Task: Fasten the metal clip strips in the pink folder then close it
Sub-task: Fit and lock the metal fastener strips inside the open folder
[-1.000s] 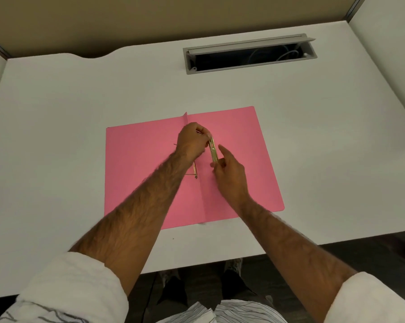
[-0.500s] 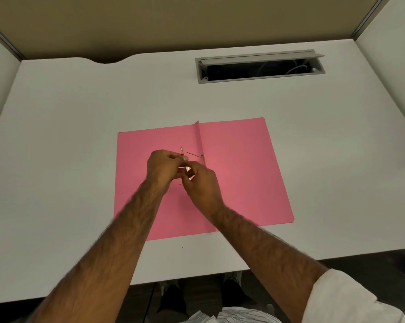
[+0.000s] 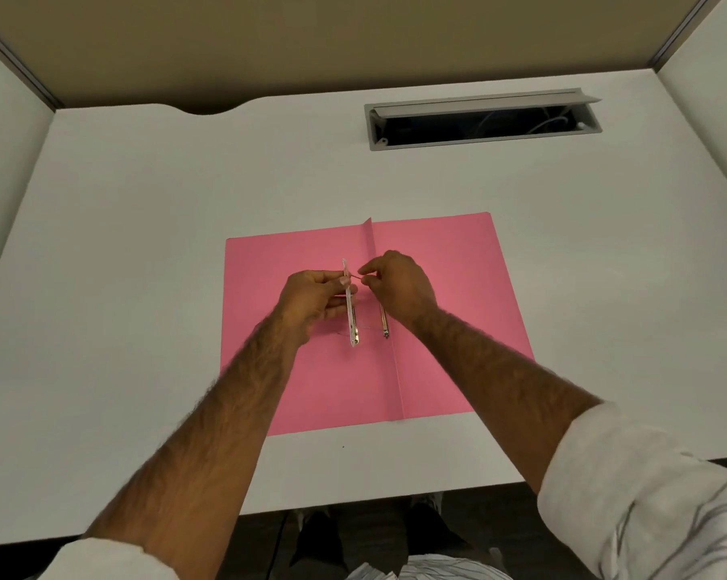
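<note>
1. Both forearms are reaching in from the near edge of the tabletop [image 3: 144, 244], sleeves rolled back, and the hands are meeting over the middle of the open pink folder [image 3: 458, 328].
2. The left hand [image 3: 311, 299] is sitting palm inward, its fingers [image 3: 332, 305] clamped on the upper half of a metal clip strip [image 3: 352, 316]; the strip is running down past the fingertips, its lower end poking out below the hand, over the left leaf.
3. The right hand [image 3: 399, 286] is arching over from the other side, thumb and forefinger pinched together on a thin metal prong [image 3: 356, 277] right between the two hands, just beside the left thumb.
4. A second metal strip [image 3: 383, 320] is lying under the right palm along the fold, only its lower end peeking out below the wrist.
5. The folder is lying open and flat on the tabletop beneath the fingers, its centre crease standing up a little beyond the knuckles.
6. Against half a second ago: the hands were bunched tight together then, with the metal mostly hidden; now they are spreading slightly apart and the left-hand strip is showing along its length.
7. A second ago the right hand was pointing a finger at a strip; now it is pinching.
</note>
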### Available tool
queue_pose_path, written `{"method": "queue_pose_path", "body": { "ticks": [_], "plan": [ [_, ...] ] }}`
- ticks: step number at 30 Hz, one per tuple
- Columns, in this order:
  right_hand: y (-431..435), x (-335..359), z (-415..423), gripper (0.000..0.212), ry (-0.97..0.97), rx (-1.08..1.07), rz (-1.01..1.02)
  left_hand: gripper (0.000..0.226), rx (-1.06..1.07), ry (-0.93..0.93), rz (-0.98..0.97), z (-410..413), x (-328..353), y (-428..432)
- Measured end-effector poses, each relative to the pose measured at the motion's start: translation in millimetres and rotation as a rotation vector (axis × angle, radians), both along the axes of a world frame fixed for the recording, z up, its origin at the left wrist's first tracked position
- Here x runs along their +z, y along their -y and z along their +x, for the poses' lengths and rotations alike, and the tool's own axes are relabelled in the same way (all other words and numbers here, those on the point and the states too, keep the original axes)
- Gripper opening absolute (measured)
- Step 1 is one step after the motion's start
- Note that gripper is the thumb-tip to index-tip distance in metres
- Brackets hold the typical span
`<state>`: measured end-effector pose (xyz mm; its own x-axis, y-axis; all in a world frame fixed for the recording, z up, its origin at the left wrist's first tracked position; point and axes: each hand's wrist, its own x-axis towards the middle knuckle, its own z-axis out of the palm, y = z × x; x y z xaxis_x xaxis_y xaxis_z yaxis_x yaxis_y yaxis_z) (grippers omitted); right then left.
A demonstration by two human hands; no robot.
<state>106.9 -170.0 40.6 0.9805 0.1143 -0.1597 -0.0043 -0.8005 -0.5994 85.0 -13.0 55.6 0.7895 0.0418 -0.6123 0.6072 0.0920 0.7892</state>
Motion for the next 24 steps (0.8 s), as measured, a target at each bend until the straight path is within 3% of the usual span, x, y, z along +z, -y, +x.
{"method": "queue_pose_path", "body": {
  "ticks": [8,18,24],
  "plan": [
    [7.5,-8.6,0.8,0.013,-0.026,0.021,0.023,0.026,-0.055,0.022,0.056,0.6,-7.6,5.5],
    [8.2,-11.4,1.9,0.015,-0.011,-0.027,0.082,0.018,-0.119,0.216,0.431,6.2,-3.3,20.2],
    [17.0,-9.7,-10.1,0.018,0.087,-0.045,0.139,0.021,-0.149,0.225,0.52,9.8,1.9,27.3]
  ]
}}
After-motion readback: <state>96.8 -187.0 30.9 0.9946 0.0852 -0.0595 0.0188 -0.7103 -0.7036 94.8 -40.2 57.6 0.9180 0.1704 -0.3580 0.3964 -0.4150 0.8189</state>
